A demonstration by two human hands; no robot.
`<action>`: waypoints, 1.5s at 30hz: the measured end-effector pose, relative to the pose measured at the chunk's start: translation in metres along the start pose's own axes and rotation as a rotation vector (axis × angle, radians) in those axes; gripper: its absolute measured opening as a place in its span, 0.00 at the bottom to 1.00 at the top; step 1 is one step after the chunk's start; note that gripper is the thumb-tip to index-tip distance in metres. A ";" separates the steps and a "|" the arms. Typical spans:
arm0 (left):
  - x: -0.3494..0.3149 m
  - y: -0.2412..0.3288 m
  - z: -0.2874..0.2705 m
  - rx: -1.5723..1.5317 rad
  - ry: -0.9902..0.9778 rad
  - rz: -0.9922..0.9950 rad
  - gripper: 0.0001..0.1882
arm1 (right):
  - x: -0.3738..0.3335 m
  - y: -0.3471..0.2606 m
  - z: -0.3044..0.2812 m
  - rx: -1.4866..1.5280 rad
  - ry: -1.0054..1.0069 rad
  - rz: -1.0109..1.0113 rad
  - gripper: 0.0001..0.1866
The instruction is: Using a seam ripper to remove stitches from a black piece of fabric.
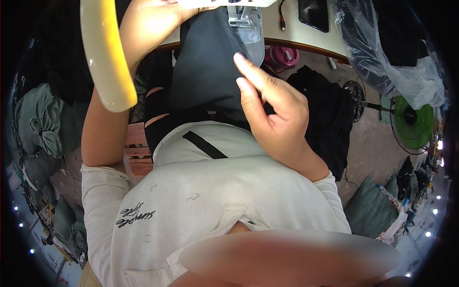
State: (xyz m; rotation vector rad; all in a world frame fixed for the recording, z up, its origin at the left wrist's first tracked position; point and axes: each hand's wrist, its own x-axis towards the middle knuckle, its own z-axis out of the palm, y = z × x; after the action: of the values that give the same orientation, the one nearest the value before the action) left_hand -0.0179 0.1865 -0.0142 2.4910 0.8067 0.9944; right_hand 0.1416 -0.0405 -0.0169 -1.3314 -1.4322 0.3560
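Note:
A dark grey cloth piece (205,62) hangs from the sewing table over its front edge toward my lap. Its upper end lies by the metal presser foot (240,20) of a sewing machine (224,3). My left hand (155,16) is at the cloth's upper left, its fingers mostly hidden by the machine head. Beside the cloth's right edge is my right hand (277,103), index finger stretched out and thumb apart from it, nothing seen between them. The other fingers curl inward. A short black strip (205,145) rests on my shirt.
On the white tabletop (282,42) lie a black phone-like slab (314,14) and a cable end (282,23). Clear plastic sheeting (382,62) drapes at the right, above a green fan (413,122). A pink lidded container (283,57) stands below the table. Green bundles (43,119) sit left.

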 end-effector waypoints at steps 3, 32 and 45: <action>0.001 0.017 -0.006 0.130 -0.090 -0.224 0.15 | -0.002 0.006 -0.005 -0.069 -0.047 0.015 0.24; -0.025 -0.016 -0.026 -0.321 -0.087 -0.178 0.09 | 0.003 -0.005 0.010 0.059 -0.068 0.160 0.28; -0.032 -0.104 -0.092 -0.509 -0.091 -0.309 0.08 | -0.001 -0.002 0.009 0.002 -0.122 0.090 0.30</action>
State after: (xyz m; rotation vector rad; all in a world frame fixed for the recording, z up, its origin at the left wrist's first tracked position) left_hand -0.1416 0.2572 -0.0178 1.8985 0.7654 0.8422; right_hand 0.1335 -0.0377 -0.0191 -1.3953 -1.4749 0.5048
